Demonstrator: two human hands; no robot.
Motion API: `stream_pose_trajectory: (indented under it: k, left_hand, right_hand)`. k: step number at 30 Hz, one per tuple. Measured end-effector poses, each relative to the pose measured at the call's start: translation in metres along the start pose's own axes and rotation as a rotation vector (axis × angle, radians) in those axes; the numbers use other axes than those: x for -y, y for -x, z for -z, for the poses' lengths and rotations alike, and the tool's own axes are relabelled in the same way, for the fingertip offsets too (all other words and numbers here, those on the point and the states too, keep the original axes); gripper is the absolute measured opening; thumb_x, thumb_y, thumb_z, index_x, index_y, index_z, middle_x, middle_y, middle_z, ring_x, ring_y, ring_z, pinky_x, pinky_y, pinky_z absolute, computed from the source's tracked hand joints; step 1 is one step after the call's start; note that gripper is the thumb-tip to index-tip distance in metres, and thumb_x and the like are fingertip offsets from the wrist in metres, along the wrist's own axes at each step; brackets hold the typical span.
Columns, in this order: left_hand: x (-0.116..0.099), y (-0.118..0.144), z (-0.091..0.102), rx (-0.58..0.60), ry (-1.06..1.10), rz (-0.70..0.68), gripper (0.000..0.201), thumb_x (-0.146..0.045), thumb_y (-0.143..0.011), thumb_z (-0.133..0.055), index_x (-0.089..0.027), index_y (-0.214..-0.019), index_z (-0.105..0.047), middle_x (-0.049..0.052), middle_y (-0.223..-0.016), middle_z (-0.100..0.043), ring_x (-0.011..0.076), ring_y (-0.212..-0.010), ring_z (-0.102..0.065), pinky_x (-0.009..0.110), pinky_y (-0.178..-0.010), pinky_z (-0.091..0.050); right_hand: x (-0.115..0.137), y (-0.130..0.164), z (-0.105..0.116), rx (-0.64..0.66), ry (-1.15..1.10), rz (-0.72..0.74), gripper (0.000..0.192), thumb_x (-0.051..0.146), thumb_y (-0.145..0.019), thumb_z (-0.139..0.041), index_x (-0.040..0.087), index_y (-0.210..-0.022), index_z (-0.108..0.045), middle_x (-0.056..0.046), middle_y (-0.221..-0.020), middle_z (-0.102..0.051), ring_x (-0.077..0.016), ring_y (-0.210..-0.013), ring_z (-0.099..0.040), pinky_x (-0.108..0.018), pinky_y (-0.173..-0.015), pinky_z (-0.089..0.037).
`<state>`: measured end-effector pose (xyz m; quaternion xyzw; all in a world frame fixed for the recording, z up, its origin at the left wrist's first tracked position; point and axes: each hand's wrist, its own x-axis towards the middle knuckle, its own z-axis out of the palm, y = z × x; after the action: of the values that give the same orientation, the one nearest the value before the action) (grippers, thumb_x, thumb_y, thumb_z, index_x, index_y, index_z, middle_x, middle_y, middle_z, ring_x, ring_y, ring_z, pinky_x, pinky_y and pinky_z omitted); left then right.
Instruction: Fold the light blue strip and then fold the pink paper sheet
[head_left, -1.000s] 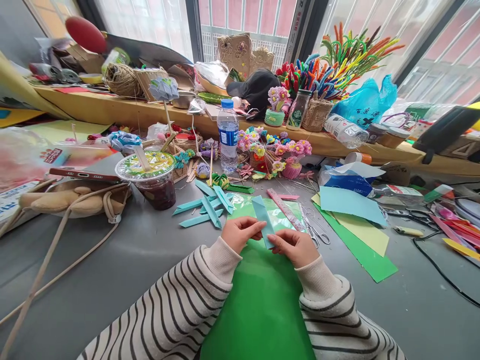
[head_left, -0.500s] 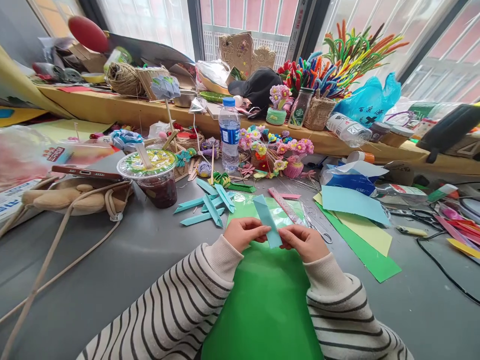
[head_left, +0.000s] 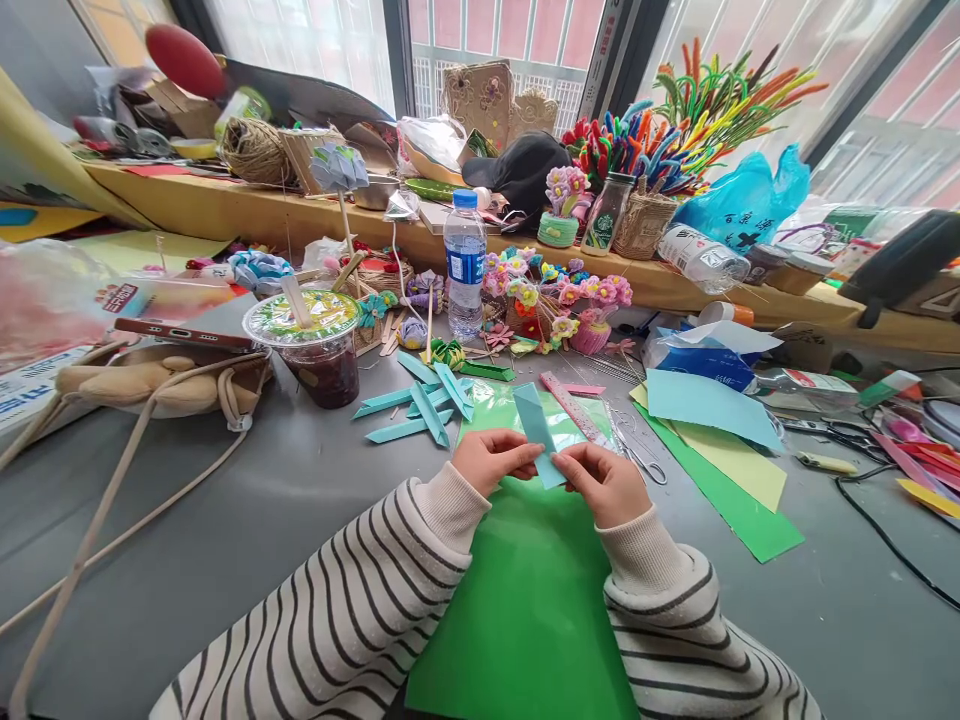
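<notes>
A light-blue folded paper strip [head_left: 534,418] is held up between my two hands, its upper end slanted to a point. My left hand [head_left: 493,463] pinches its left edge near the lower part. On the right edge, close to the bottom end, my right hand [head_left: 606,482] grips it with thumb and fingers. Under both hands lies a glossy green sheet [head_left: 517,600]. Several similar folded blue strips [head_left: 429,412] are heaped just beyond my left hand. A pink ruler [head_left: 574,408] and scissors [head_left: 646,462] lie beyond my right hand.
To the left stand a lidded drink cup [head_left: 319,370] and a beige bag [head_left: 165,385] with a phone [head_left: 184,335] on it. A water bottle [head_left: 465,265] is upright ahead. Blue paper [head_left: 712,408] and a green sheet [head_left: 761,530] lie at right. Crafts crowd the ledge [head_left: 300,215].
My right thumb and fingers have shifted slightly up and left over the strip's lower edge. Both hands still hold the strip. The whole view has moved a little.
</notes>
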<state>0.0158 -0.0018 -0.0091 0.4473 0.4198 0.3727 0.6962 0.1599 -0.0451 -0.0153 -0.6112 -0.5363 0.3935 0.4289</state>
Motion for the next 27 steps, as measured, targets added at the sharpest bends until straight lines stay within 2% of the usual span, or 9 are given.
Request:
stream_pose_trajectory:
  k: [5,11,17,21,27]
  left_hand:
    - [0.0,0.0,0.0,0.041,-0.016,-0.009,0.024,-0.031,-0.046,-0.07,-0.012,-0.054,-0.059,-0.001,-0.045,-0.057,0.0098,-0.046,-0.054,0.022,-0.053,-0.047]
    - [-0.001,0.0,0.0,-0.024,-0.006,-0.016,0.026,-0.032,-0.046,-0.07,-0.011,-0.056,-0.059,0.0,-0.044,-0.057,0.0107,-0.046,-0.055,0.024,-0.054,-0.048]
    - [0.0,0.0,0.001,-0.029,-0.038,-0.054,0.025,-0.033,-0.048,-0.069,-0.011,-0.055,-0.059,0.0,-0.044,-0.057,0.0108,-0.046,-0.054,0.024,-0.054,-0.048]
    - [0.003,0.0,0.0,0.051,-0.09,-0.054,0.021,-0.031,-0.051,-0.067,-0.012,-0.054,-0.058,0.0,-0.045,-0.057,0.0099,-0.045,-0.054,0.021,-0.05,-0.046]
    - [0.005,0.005,-0.003,0.209,-0.248,-0.069,0.014,-0.028,-0.054,-0.064,-0.015,-0.052,-0.059,-0.001,-0.044,-0.056,0.0101,-0.044,-0.053,0.02,-0.047,-0.043]
  right_hand:
    - [0.0,0.002,-0.004,-0.107,-0.023,0.045,0.028,0.045,-0.062,-0.055,0.017,-0.06,-0.055,-0.001,-0.052,-0.055,-0.013,-0.049,-0.051,-0.026,-0.049,-0.042]
    - [0.005,0.001,0.002,0.028,-0.123,-0.021,0.025,0.04,-0.059,-0.06,0.016,-0.064,-0.058,-0.001,-0.055,-0.059,-0.0132,-0.051,-0.055,-0.026,-0.053,-0.044]
    - [0.006,0.001,0.004,0.06,-0.15,-0.049,0.026,0.04,-0.056,-0.062,0.016,-0.063,-0.056,0.0,-0.054,-0.059,-0.0132,-0.052,-0.057,-0.025,-0.052,-0.045]
    - [0.006,0.0,0.009,0.125,-0.157,-0.068,0.026,0.04,-0.057,-0.061,0.015,-0.062,-0.059,-0.001,-0.052,-0.059,-0.0128,-0.05,-0.056,-0.025,-0.052,-0.045]
    - [0.008,-0.001,0.011,-0.033,-0.166,-0.03,0.022,0.036,-0.056,-0.063,0.015,-0.064,-0.06,0.0,-0.056,-0.059,-0.0122,-0.054,-0.054,-0.025,-0.054,-0.044]
